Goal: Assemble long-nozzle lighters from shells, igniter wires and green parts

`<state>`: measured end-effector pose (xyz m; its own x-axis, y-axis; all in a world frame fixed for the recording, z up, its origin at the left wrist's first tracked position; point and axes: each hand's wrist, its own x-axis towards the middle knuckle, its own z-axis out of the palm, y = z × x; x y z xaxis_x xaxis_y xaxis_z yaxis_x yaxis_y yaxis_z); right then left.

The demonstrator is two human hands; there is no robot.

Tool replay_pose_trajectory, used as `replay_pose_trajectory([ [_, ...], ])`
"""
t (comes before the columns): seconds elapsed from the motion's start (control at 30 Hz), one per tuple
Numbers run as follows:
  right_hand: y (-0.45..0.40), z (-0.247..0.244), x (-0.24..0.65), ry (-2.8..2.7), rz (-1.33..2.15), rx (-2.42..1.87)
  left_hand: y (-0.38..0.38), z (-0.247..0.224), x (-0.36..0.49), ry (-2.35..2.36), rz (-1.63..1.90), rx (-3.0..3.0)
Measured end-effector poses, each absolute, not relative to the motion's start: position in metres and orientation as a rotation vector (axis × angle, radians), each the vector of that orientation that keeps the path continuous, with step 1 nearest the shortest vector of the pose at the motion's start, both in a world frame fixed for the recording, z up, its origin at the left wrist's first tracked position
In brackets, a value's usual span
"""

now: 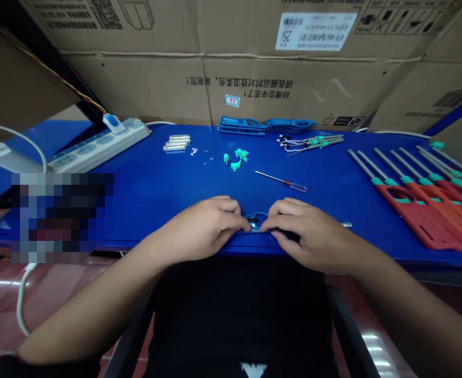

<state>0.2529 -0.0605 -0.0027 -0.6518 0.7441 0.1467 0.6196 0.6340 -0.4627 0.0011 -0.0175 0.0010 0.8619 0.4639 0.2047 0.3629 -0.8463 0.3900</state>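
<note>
Blue casing (256,229) sits at the near edge of the table (156,210), pinched at one end by the left hand (215,226) and gripped at the other by the right hand (307,231), beside a dark part too hidden to identify. Small parts inside are probably being fitted or adjusted; that seems to call for steady fingertips. Beyond lie a screwdriver (286,182) and green pieces (242,154). Behind, a carton (156,84) bears upside-down Chinese, including "谢谢您!", a label (316,30) reading "25", and a sticker (232,100), perhaps "33".

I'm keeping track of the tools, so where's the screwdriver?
In the head view, the screwdriver lies right of centre on the blue table, just beyond the right hand and nearer you than the green pieces.
</note>
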Motion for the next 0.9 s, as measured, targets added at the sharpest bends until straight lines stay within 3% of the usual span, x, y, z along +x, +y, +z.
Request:
replay_pose_trajectory([
  [0.4,-0.055,0.003,0.247,-2.595,0.503,-1.144,-0.023,0.010,-0.008,0.621,0.383,2.681],
  [0.57,-0.056,0.003,0.249,-2.581,0.457,-1.152,-0.033,0.015,-0.027,0.807,0.565,2.625],
  [0.9,-0.051,0.005,0.255,-2.611,0.409,-1.077,-0.036,-0.003,-0.043,1.005,0.526,2.571],
])
